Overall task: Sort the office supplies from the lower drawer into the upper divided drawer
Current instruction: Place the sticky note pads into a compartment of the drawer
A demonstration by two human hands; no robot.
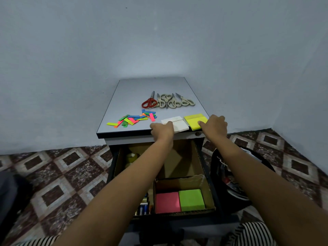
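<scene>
Pads come first: a white pad (179, 124) and a yellow pad (194, 121) lie side by side at the front right edge of the cabinet top (134, 93), both slightly overhanging it. The left hand (162, 130) has its fingers curled over the near left corner of the white pad, gripping it. The right hand (214, 126) curls round the near right corner of the yellow pad, one finger lying on its top.

Left of the pads, a loose heap of coloured flags (132, 119) is scattered over the top. Behind them lie red scissors (149, 102) and, touching them on the right, three beige scissors (173, 102) in a row, blades pointing to the wall (159, 41).

Below the top, the drawer (200, 157) stands pulled out under both forearms, split by cardboard walls. Its near right compartment holds a pink pad (167, 202) and a green pad (191, 199) touching side by side. A narrow compartment just left of that holds pens (143, 206). A tape roll (132, 157) sits at the far left. A lock (197, 134) shows on the cabinet front above the drawer.

A black bin (218, 167) stands right of the cabinet on the patterned floor (58, 174). Striped cloth (252, 233) shows at the bottom.
</scene>
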